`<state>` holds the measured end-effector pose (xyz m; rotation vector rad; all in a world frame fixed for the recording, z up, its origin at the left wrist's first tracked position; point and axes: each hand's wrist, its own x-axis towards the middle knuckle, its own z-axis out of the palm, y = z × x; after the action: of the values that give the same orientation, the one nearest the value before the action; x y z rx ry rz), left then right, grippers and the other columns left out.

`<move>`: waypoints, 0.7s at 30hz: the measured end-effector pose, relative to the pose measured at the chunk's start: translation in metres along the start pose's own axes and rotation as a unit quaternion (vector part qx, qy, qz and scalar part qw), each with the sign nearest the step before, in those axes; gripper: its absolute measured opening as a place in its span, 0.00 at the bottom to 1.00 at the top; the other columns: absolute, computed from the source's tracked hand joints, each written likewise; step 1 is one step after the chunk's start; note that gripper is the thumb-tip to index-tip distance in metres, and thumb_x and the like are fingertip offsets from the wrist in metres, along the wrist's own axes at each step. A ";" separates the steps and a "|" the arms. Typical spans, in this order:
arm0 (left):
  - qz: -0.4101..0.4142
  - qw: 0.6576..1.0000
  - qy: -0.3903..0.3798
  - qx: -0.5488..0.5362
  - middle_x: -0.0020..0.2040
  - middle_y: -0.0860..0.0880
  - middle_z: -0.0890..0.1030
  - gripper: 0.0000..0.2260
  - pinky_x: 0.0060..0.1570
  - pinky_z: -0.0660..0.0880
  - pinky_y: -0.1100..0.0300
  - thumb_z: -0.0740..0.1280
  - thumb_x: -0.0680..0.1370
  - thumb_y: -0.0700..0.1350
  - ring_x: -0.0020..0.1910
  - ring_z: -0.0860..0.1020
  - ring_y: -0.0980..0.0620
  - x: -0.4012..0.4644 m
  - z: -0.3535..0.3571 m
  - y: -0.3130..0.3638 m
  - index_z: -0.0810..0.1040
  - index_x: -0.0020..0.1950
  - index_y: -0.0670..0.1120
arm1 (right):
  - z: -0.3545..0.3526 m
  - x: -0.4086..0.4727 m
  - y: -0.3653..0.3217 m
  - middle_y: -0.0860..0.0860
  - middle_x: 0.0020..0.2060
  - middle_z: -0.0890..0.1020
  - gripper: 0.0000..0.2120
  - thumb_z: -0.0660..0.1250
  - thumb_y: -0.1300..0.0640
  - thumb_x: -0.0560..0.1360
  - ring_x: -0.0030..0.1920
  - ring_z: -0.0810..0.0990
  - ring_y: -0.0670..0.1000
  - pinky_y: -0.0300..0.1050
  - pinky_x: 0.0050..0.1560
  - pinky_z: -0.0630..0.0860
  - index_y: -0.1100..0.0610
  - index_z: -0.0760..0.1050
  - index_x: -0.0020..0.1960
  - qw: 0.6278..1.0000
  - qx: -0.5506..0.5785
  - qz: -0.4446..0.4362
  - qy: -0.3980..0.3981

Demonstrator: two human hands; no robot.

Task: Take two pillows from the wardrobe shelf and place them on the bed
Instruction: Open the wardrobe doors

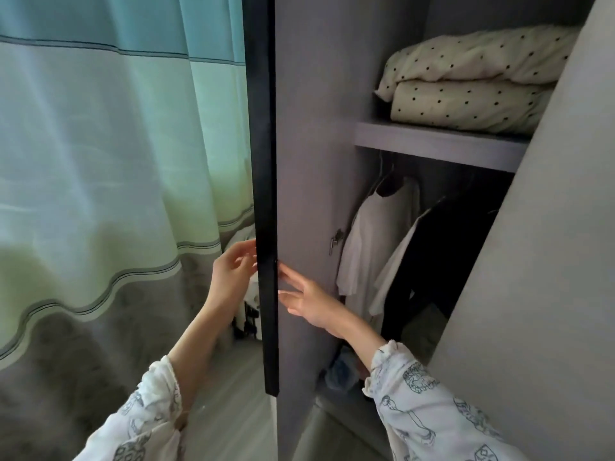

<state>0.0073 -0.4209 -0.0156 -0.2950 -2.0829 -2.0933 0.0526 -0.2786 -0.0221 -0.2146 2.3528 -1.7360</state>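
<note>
Two cream pillows with black dots lie stacked on the wardrobe shelf (432, 141) at the upper right: the upper pillow (476, 58) rests on the lower pillow (466, 104). The left wardrobe door (266, 194) stands open, edge-on toward me. My left hand (233, 266) is at the outer side of that door's edge, fingers spread and curled near it. On the inner side my right hand (309, 302) reaches out, fingers apart, fingertips at the edge. Neither hand holds anything. Both hands are well below the pillows.
Pale clothes (376, 247) hang on a rail under the shelf, with dark garments beside them. The right wardrobe door (549, 261) stands open at the right. A green and grey curtain (100, 161) fills the left. Wooden floor shows below.
</note>
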 end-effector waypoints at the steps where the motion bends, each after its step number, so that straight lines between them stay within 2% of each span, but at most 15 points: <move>1: -0.001 1.000 -0.006 0.016 0.54 0.45 0.82 0.16 0.56 0.75 0.58 0.57 0.77 0.33 0.53 0.80 0.52 0.003 -0.007 -0.001 0.78 0.55 0.49 | 0.005 0.006 -0.002 0.48 0.75 0.58 0.29 0.57 0.63 0.80 0.72 0.63 0.50 0.43 0.66 0.62 0.48 0.50 0.76 1.000 0.010 0.000 -0.008; 4: 0.011 0.998 -0.033 0.051 0.59 0.51 0.80 0.23 0.62 0.71 0.56 0.55 0.75 0.31 0.59 0.77 0.57 0.007 -0.021 -0.004 0.75 0.62 0.53 | 0.013 0.017 -0.006 0.50 0.76 0.54 0.29 0.57 0.64 0.80 0.74 0.57 0.51 0.49 0.69 0.60 0.49 0.49 0.76 0.999 0.028 0.008 -0.019; 7: 0.024 0.998 -0.040 0.040 0.60 0.55 0.78 0.25 0.63 0.70 0.59 0.54 0.76 0.30 0.61 0.75 0.62 0.004 -0.027 -0.007 0.72 0.65 0.54 | 0.009 0.021 -0.008 0.53 0.76 0.55 0.29 0.56 0.65 0.80 0.74 0.57 0.52 0.49 0.70 0.59 0.53 0.48 0.76 0.999 0.035 0.010 -0.004; 10: 0.067 0.992 0.047 0.099 0.59 0.52 0.79 0.20 0.56 0.72 0.65 0.57 0.77 0.33 0.57 0.77 0.60 -0.005 -0.029 -0.013 0.74 0.64 0.50 | -0.006 0.016 -0.007 0.53 0.75 0.59 0.28 0.57 0.63 0.80 0.73 0.61 0.51 0.45 0.68 0.61 0.54 0.50 0.76 0.999 0.021 0.003 0.027; 12: 0.136 0.979 0.070 0.137 0.56 0.52 0.80 0.18 0.49 0.73 0.70 0.58 0.77 0.34 0.53 0.78 0.62 -0.015 -0.023 -0.010 0.76 0.61 0.50 | -0.020 0.010 -0.005 0.55 0.73 0.63 0.26 0.58 0.63 0.79 0.71 0.64 0.51 0.40 0.64 0.63 0.56 0.53 0.75 0.998 0.024 -0.002 0.060; 14: 0.198 0.966 0.031 0.164 0.54 0.53 0.79 0.17 0.49 0.73 0.70 0.59 0.76 0.34 0.51 0.78 0.63 -0.022 -0.007 -0.003 0.75 0.60 0.50 | -0.038 0.001 -0.002 0.56 0.71 0.67 0.25 0.58 0.63 0.79 0.69 0.67 0.51 0.40 0.62 0.65 0.58 0.56 0.74 0.995 0.026 -0.005 0.094; 16: 0.223 0.955 -0.039 0.189 0.54 0.53 0.78 0.16 0.52 0.73 0.67 0.60 0.77 0.36 0.52 0.77 0.63 -0.024 0.017 0.003 0.74 0.62 0.49 | -0.061 -0.012 0.003 0.55 0.69 0.70 0.23 0.58 0.62 0.79 0.64 0.70 0.49 0.44 0.63 0.67 0.57 0.59 0.73 0.990 0.023 -0.005 0.135; 19: 0.209 0.940 -0.135 0.235 0.59 0.53 0.75 0.17 0.55 0.72 0.60 0.61 0.78 0.42 0.56 0.76 0.57 -0.025 0.060 0.002 0.70 0.67 0.49 | -0.102 -0.037 0.017 0.54 0.66 0.73 0.21 0.59 0.60 0.79 0.59 0.72 0.46 0.48 0.60 0.71 0.56 0.63 0.71 0.976 0.015 -0.004 0.219; 21: 0.200 0.934 -0.180 0.236 0.59 0.54 0.73 0.17 0.54 0.71 0.63 0.61 0.78 0.45 0.56 0.75 0.57 -0.030 0.090 -0.005 0.69 0.68 0.52 | -0.133 -0.059 0.027 0.54 0.66 0.73 0.20 0.59 0.59 0.79 0.59 0.73 0.47 0.45 0.61 0.70 0.55 0.63 0.71 0.960 -0.028 -0.005 0.278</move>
<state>0.0363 -0.3317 -0.0282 -0.9888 -2.3820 -1.3317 0.0760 -0.1334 -0.0053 0.2968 2.7777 -1.9292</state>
